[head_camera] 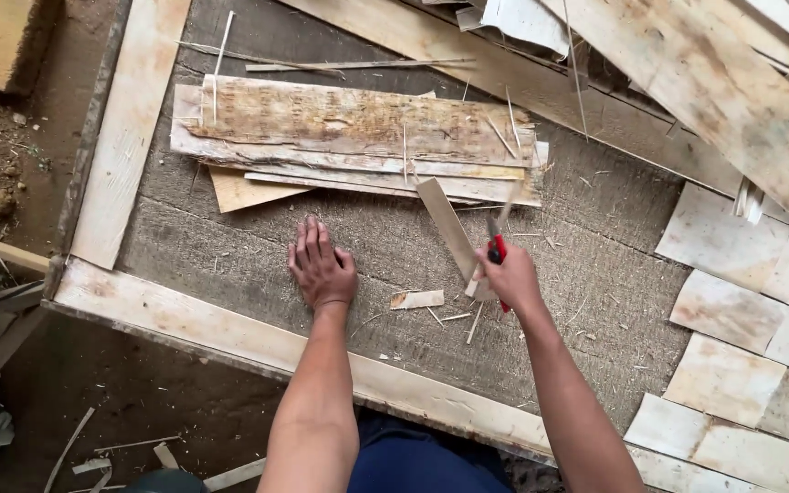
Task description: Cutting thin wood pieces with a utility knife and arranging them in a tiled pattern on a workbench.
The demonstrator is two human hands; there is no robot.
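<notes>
while the left hand [321,269] lay flat with fingers open on the counter [230,246], the right hand [511,278] gripped a red-handled knife [497,248] and a thin wood strip [449,233] (below the veneer pile [349,137]).

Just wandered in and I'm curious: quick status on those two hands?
Left hand flat on the board, grip open. Right hand shut on red-handled cutter and thin wood strip. Veneer stack just beyond.
</notes>
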